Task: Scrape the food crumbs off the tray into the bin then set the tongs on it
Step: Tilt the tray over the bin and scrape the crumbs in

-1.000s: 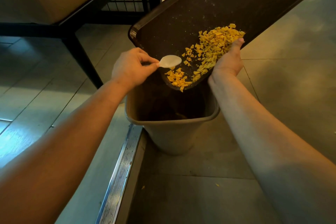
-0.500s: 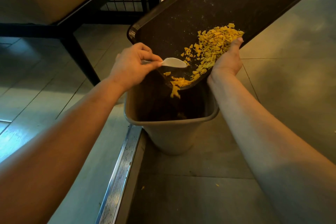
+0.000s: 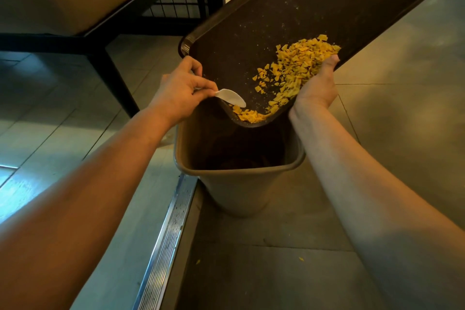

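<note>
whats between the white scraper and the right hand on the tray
In the head view, dark tray surface strewn with yellow crumbs lies between the scraper and the right hand; the heap thickens toward that hand.

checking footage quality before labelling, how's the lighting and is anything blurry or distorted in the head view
Head view: dim, warm light with a cool bluish patch on the floor at left; the dark tray swallows detail but the yellow crumbs and the white scraper stand out; both forearms at the bottom edge are soft and stretched by the wide lens; the bin interior is deep shadow.
</note>
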`<act>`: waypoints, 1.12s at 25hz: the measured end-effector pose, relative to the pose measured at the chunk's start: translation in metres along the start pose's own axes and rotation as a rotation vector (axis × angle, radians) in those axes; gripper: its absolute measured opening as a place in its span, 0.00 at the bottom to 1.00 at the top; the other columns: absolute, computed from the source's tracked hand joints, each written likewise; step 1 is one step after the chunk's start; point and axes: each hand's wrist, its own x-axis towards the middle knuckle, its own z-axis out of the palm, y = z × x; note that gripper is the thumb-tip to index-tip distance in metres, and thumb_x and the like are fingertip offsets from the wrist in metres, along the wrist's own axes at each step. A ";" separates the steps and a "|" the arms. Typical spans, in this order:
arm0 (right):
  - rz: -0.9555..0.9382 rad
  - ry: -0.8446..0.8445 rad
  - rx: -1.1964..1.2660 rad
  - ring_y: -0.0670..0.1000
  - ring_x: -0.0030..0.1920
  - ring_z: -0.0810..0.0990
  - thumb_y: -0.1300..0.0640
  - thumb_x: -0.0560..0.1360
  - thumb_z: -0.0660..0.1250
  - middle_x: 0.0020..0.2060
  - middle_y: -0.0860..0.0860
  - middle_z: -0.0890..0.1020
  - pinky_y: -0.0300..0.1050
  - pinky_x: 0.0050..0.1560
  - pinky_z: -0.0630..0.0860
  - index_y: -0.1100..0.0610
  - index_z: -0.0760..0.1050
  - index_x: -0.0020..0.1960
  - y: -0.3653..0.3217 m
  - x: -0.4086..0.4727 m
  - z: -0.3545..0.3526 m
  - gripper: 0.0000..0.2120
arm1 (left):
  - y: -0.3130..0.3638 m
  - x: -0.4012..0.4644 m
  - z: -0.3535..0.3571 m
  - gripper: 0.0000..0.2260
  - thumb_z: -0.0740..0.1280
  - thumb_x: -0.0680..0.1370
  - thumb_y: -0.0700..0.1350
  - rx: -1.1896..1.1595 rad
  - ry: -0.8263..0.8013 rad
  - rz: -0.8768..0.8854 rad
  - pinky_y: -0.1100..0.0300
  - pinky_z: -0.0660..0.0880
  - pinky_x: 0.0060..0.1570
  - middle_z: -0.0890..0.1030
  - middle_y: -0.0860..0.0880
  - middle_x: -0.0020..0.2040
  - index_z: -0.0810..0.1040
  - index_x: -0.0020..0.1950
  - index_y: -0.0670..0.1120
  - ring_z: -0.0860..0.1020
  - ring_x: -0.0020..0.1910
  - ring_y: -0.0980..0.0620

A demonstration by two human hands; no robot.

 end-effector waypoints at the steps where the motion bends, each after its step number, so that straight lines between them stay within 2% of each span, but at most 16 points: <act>1: -0.001 -0.001 -0.002 0.51 0.47 0.82 0.45 0.79 0.61 0.43 0.51 0.83 0.44 0.47 0.80 0.54 0.77 0.45 0.000 0.000 0.000 0.14 | 0.001 0.000 0.001 0.10 0.67 0.76 0.45 -0.023 -0.017 0.012 0.63 0.57 0.58 0.67 0.51 0.55 0.80 0.57 0.49 0.65 0.54 0.56; 4: 0.000 -0.004 0.024 0.50 0.44 0.82 0.46 0.79 0.61 0.41 0.50 0.83 0.43 0.45 0.79 0.54 0.76 0.43 0.000 -0.001 0.000 0.14 | 0.011 0.000 0.002 0.09 0.68 0.75 0.44 -0.049 -0.136 0.073 0.64 0.63 0.53 0.66 0.52 0.52 0.81 0.54 0.50 0.66 0.49 0.57; 6: -0.004 0.014 0.014 0.48 0.42 0.81 0.46 0.79 0.61 0.39 0.49 0.81 0.42 0.43 0.78 0.54 0.75 0.42 -0.001 -0.003 0.001 0.14 | 0.018 0.000 0.002 0.09 0.67 0.75 0.44 -0.094 -0.181 0.090 0.63 0.65 0.55 0.67 0.52 0.52 0.80 0.55 0.50 0.67 0.50 0.57; 9: -0.006 0.009 0.014 0.50 0.45 0.81 0.46 0.79 0.61 0.40 0.49 0.81 0.46 0.50 0.79 0.54 0.75 0.43 -0.002 -0.003 0.001 0.13 | 0.017 0.004 0.004 0.09 0.64 0.77 0.47 -0.119 0.035 0.003 0.52 0.68 0.61 0.72 0.53 0.53 0.79 0.57 0.51 0.71 0.54 0.55; 11: -0.004 0.010 0.002 0.52 0.47 0.81 0.46 0.79 0.60 0.41 0.50 0.81 0.46 0.51 0.79 0.55 0.76 0.45 -0.002 -0.003 0.001 0.14 | 0.018 0.006 0.008 0.10 0.61 0.79 0.49 -0.048 0.178 -0.108 0.44 0.68 0.61 0.75 0.53 0.54 0.78 0.58 0.53 0.73 0.55 0.53; 13: -0.004 0.007 -0.005 0.51 0.47 0.81 0.46 0.79 0.60 0.41 0.50 0.81 0.45 0.49 0.78 0.57 0.77 0.48 -0.002 -0.003 0.001 0.15 | 0.024 0.006 0.015 0.11 0.59 0.80 0.50 0.025 0.240 -0.196 0.45 0.68 0.61 0.76 0.53 0.55 0.77 0.59 0.54 0.75 0.55 0.52; 15: -0.004 -0.008 0.001 0.51 0.46 0.81 0.46 0.79 0.60 0.42 0.50 0.82 0.43 0.47 0.78 0.58 0.77 0.51 -0.001 -0.004 0.001 0.16 | 0.034 0.008 0.023 0.11 0.58 0.80 0.50 0.045 0.262 -0.225 0.53 0.72 0.54 0.76 0.53 0.56 0.77 0.60 0.53 0.75 0.54 0.53; 17: -0.002 -0.015 0.006 0.49 0.44 0.81 0.46 0.79 0.60 0.41 0.50 0.81 0.42 0.45 0.78 0.57 0.76 0.49 -0.002 -0.004 0.001 0.14 | 0.043 0.011 0.029 0.12 0.58 0.80 0.50 0.016 0.236 -0.200 0.59 0.70 0.46 0.75 0.52 0.55 0.76 0.61 0.52 0.75 0.53 0.53; 20: 0.003 -0.009 0.016 0.50 0.45 0.81 0.46 0.79 0.61 0.41 0.49 0.81 0.42 0.45 0.78 0.56 0.76 0.49 -0.003 -0.003 0.000 0.14 | 0.050 0.013 0.026 0.12 0.59 0.80 0.51 -0.019 0.116 -0.048 0.59 0.71 0.47 0.75 0.54 0.54 0.76 0.61 0.54 0.73 0.53 0.56; 23: 0.004 -0.014 0.012 0.53 0.49 0.82 0.46 0.79 0.61 0.43 0.51 0.82 0.48 0.52 0.79 0.56 0.77 0.49 -0.001 -0.002 0.000 0.14 | 0.045 0.009 0.013 0.11 0.62 0.78 0.51 0.018 -0.025 0.130 0.59 0.71 0.47 0.75 0.56 0.54 0.78 0.58 0.55 0.73 0.53 0.58; 25: -0.010 -0.005 -0.005 0.54 0.50 0.82 0.46 0.79 0.61 0.42 0.51 0.82 0.49 0.53 0.79 0.56 0.78 0.49 -0.001 -0.002 0.001 0.14 | 0.035 0.004 0.006 0.09 0.63 0.78 0.50 -0.039 -0.080 0.127 0.57 0.72 0.51 0.75 0.57 0.52 0.79 0.57 0.55 0.74 0.53 0.58; 28: -0.009 -0.009 -0.003 0.53 0.50 0.81 0.46 0.79 0.61 0.42 0.50 0.81 0.46 0.50 0.78 0.56 0.77 0.49 -0.002 -0.003 0.001 0.14 | 0.026 -0.001 0.005 0.10 0.64 0.78 0.49 -0.065 0.015 0.066 0.51 0.74 0.53 0.77 0.55 0.52 0.79 0.57 0.54 0.75 0.53 0.56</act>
